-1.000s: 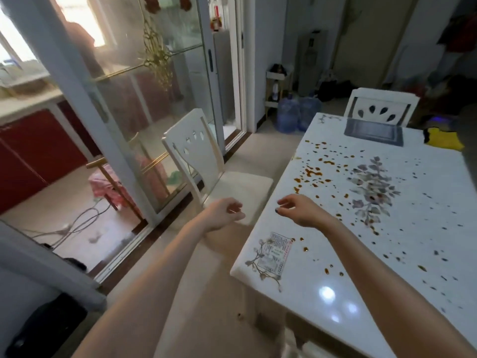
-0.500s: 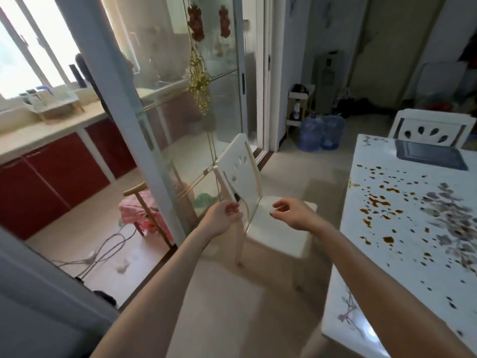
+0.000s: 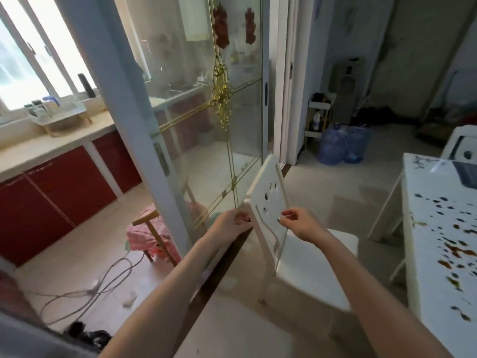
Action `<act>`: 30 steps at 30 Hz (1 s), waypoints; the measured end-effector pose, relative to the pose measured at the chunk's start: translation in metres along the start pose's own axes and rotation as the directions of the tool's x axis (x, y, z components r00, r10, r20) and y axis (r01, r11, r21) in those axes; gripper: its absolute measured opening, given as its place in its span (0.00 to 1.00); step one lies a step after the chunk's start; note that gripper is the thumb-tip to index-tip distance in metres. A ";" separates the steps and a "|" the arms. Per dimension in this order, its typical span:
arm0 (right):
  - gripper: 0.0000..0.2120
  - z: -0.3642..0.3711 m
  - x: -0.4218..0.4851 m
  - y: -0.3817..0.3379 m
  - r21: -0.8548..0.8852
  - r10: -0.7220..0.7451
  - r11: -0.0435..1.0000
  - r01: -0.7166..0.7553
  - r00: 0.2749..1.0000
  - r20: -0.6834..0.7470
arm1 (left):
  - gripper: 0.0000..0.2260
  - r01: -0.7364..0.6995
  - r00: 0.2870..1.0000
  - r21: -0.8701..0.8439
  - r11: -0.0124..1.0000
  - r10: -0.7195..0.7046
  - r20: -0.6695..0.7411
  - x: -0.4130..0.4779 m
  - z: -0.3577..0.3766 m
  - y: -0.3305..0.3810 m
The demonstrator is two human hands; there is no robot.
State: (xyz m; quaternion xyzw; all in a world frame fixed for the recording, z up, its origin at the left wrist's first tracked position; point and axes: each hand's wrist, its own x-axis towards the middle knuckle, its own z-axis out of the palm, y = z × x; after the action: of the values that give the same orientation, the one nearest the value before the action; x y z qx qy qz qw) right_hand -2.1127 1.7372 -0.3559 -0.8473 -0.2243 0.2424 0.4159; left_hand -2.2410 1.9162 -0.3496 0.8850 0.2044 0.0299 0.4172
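The white chair [image 3: 277,200] stands on the floor between the glass door [image 3: 196,125] and the table [image 3: 438,228], its back toward the door and its seat toward the table, just apart from the table's edge. The left hand [image 3: 229,226] is at the left edge of the chair's back. Its fingers [image 3: 244,219] curl against that edge and touch it, but I cannot tell whether they actually grip it. The right hand [image 3: 302,226] hangs in front of the back, lower down than the cut-out holes. Its fingers [image 3: 286,218] are loosely curled with thumb and forefinger apart, and they hold nothing.

The table's white top is speckled with brown stains. A 2nd chair [image 3: 462,140] stands at its far end. 2 blue water jugs [image 3: 343,146] sit on the floor by the far wall. Behind the glass are a stool [image 3: 149,228] draped in pink cloth, loose cables [image 3: 103,285] on the floor and red cabinets [image 3: 64,192].
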 end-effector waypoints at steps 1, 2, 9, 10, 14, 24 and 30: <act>0.19 0.002 0.015 -0.002 0.021 0.015 1.000 -0.014 1.000 -0.014 | 0.15 0.000 1.000 0.011 1.000 -0.001 0.024 0.016 -0.007 -0.003; 0.19 0.004 0.032 -0.006 0.036 0.027 0.999 -0.027 0.999 -0.021 | 0.15 0.007 0.999 0.028 1.000 -0.008 0.052 0.037 -0.017 -0.006; 0.18 0.012 0.119 -0.027 0.061 0.091 0.994 -0.087 0.994 -0.064 | 0.16 -0.051 0.997 0.144 0.988 0.042 0.063 0.154 -0.059 -0.018; 0.19 0.012 0.136 -0.028 0.064 0.112 0.992 -0.106 0.990 -0.089 | 0.16 -0.070 0.995 0.176 0.982 0.056 0.082 0.178 -0.063 -0.022; 0.19 0.017 0.175 -0.036 0.084 0.165 0.985 -0.154 0.974 -0.155 | 0.18 -0.285 0.955 0.430 0.857 0.216 0.203 0.241 -0.077 -0.025; 0.27 0.073 0.276 -0.057 0.301 0.429 0.891 -0.339 0.846 -0.317 | 0.31 -0.835 0.534 0.517 0.189 0.503 0.680 0.435 -0.061 -0.039; 0.38 0.122 0.327 -0.066 0.251 0.551 0.834 -0.492 0.711 -0.437 | 0.34 -0.917 0.303 0.376 -0.132 0.381 0.874 0.508 -0.030 -0.034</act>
State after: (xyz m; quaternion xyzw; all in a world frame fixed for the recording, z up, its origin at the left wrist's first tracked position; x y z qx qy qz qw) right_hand -1.9413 2.0368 -0.4406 -0.8832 0.1524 0.1385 0.4215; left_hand -1.7947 2.1535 -0.4150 0.8762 -0.4375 -0.0915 -0.1801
